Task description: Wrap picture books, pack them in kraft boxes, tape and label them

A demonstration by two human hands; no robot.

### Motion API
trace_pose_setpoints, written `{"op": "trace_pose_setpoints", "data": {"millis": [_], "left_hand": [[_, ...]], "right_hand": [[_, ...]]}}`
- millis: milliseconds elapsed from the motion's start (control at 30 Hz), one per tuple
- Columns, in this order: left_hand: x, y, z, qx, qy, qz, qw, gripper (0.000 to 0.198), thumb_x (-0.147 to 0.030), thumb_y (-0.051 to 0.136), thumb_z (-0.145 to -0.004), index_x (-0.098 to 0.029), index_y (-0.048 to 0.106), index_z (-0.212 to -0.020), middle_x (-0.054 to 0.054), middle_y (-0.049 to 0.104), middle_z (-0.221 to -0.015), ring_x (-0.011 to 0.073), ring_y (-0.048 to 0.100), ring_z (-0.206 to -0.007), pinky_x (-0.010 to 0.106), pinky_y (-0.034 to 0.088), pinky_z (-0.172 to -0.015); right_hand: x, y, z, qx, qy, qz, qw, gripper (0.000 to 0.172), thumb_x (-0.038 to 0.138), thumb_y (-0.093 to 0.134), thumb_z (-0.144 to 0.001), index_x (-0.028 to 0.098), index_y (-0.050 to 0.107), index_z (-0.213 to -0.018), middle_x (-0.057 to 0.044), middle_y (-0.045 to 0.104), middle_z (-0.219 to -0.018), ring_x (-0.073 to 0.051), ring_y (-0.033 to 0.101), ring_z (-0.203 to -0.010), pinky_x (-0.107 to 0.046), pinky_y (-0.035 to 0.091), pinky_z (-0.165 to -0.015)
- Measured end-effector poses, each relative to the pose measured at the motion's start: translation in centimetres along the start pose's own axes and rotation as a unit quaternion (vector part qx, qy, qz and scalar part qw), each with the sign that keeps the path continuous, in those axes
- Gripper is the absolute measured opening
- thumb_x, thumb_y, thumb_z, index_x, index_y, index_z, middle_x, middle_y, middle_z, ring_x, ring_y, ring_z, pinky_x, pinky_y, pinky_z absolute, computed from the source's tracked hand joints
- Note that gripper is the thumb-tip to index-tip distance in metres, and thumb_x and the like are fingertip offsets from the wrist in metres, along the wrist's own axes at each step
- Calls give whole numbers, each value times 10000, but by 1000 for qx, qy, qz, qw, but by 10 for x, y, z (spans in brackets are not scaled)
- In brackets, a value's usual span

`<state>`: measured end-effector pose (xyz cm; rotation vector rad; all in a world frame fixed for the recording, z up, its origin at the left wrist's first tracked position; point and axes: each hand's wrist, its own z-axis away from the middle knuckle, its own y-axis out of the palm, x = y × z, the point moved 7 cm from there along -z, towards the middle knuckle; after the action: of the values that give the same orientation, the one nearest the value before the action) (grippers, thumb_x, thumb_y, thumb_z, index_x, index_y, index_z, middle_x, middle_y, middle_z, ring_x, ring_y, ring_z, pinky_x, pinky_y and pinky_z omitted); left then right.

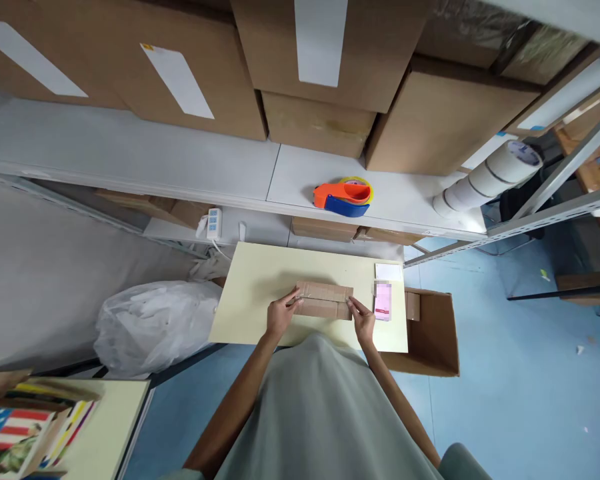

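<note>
A small flat cardboard box (325,308) lies on the pale yellow table (250,273) in front of me, a seam running lengthwise along its top. At its left end, my left hand (280,315) pinches the edge between thumb and fingers. My right hand (363,321) grips the opposite end in the same way, near the seam. Just right of that hand lies a phone with a pink screen (383,301), and a white paper or card (389,271) sits above it. What is inside the box is hidden.
An orange and blue tape dispenser (344,197) rests on the grey shelf (205,157) beyond the table, with stacked tape rolls (490,179) to its right. Large cartons (445,113) fill that shelf. An open carton (433,337) stands at right, a white plastic bag (153,327) at left.
</note>
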<state>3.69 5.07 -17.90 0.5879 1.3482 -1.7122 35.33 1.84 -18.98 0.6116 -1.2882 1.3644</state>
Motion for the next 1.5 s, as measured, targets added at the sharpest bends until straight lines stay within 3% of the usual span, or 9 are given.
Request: {"op": "trace_pose_setpoints", "data": {"millis": [167, 267, 400, 533, 667, 800, 933, 1300, 1500], "left_hand": [[-7, -3, -1, 30, 59, -7, 998, 403, -290, 760, -952, -323, 795, -1352, 51, 745, -1452, 314, 815, -1172, 482, 657, -1081], [-26, -14, -7, 33, 106, -19, 994, 403, -334, 795, -932, -287, 791, -1333, 81, 730, -1492, 319, 706, -1387, 482, 581, -1193], [-83, -46, -26, -13, 186, -18, 982, 314, -342, 751, -986, -264, 790, -1287, 96, 695, -1544, 307, 670, -1435, 468, 524, -1260], [-156, -89, -48, -78, 260, 15, 962, 354, -304, 663, -1046, -248, 739, -1387, 92, 742, -1475, 283, 709, -1372, 462, 536, -1246], [-208, -126, -57, -125, 301, 66, 943, 451, -296, 618, -1075, -224, 628, -1520, 91, 770, -1432, 237, 762, -1262, 407, 591, -1157], [-224, -143, -49, -147, 321, 93, 931, 441, -268, 603, -1072, -213, 622, -1510, 87, 777, -1421, 199, 794, -1148, 358, 618, -1085], [-213, -149, -32, -153, 331, 106, 925, 394, -257, 607, -1060, -216, 667, -1448, 84, 784, -1404, 201, 783, -1172, 355, 617, -1084], [-165, -167, 48, -183, 319, 164, 915, 306, -324, 606, -1085, -257, 697, -1369, 71, 770, -1384, 228, 719, -1303, 418, 594, -1161], [-156, -164, 62, -128, 339, 158, 919, 240, -280, 638, -1045, -273, 749, -1258, 50, 816, -1188, 243, 748, -1148, 440, 636, -1051]], "right_hand": [[7, 0, -3, 4, -21, 26, 999, 591, 758, 674, -899, 242, 870, -1109, -124, 837, -1244, -381, 787, -1253, -546, 610, -1131], [37, -6, -17, -1, -44, 63, 997, 627, 782, 650, -907, 212, 850, -1071, -173, 845, -1219, -383, 819, -1154, -555, 656, -1045], [142, -16, -53, -49, -187, 150, 970, 565, 703, 621, -1004, 207, 799, -1207, -187, 801, -1331, -341, 784, -1199, -520, 634, -1072], [276, -5, -89, -85, -389, 222, 890, 540, 602, 632, -1058, 204, 690, -1418, -194, 707, -1473, -340, 636, -1410, -545, 484, -1235], [346, 30, -134, -62, -415, 354, 836, 760, 650, 700, -1010, 98, 563, -1514, -275, 665, -1476, -404, 593, -1411, -594, 430, -1224], [356, 56, -172, -12, -353, 465, 812, 723, 603, 808, -954, 57, 614, -1387, -301, 748, -1290, -432, 676, -1276, -606, 434, -1196], [350, 57, -168, 14, -356, 481, 801, 670, 659, 711, -1010, 95, 618, -1360, -247, 780, -1192, -400, 721, -1184, -570, 499, -1148], [302, 46, 30, 99, -460, 470, 747, 524, 632, 596, -1083, 221, 559, -1407, -143, 762, -1063, -371, 748, -1024, -557, 623, -967], [290, 36, 71, 140, -436, 492, 740, 375, 526, 611, -1099, 243, 607, -1346, -112, 750, -972, -356, 735, -935, -545, 622, -917]]}}
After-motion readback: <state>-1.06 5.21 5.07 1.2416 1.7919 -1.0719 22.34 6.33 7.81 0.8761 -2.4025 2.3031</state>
